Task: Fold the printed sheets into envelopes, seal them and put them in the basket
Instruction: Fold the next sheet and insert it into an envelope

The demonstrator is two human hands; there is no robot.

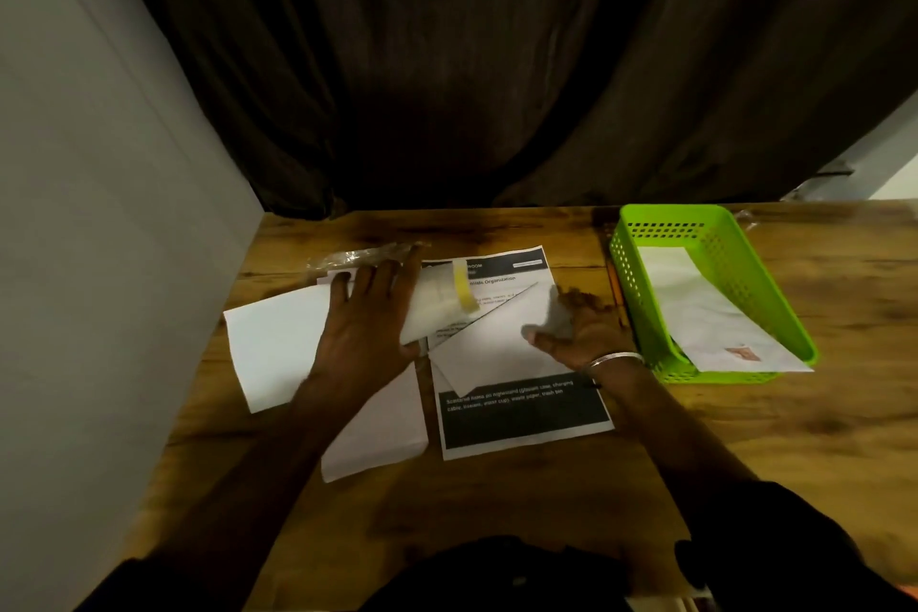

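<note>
A printed sheet (521, 415) with a dark band lies at the table's centre. Its upper right corner is folded down into a white triangular flap (489, 345). My right hand (583, 331) pinches that flap at its right edge, and a bangle sits on the wrist. My left hand (367, 318) has its fingers spread over blank sheets (275, 343). Between its thumb and forefinger it holds a blurred whitish tube with a yellow band (444, 301) that reaches over the printed sheet. At the right, the green basket (631, 273) holds a white envelope (700, 308) with a reddish seal.
Another blank sheet (377, 432) lies under my left forearm. Crumpled clear plastic wrap (347, 258) sits at the back left. A grey wall runs along the table's left edge and a dark curtain hangs behind. Bare wood shows in front and at the far right.
</note>
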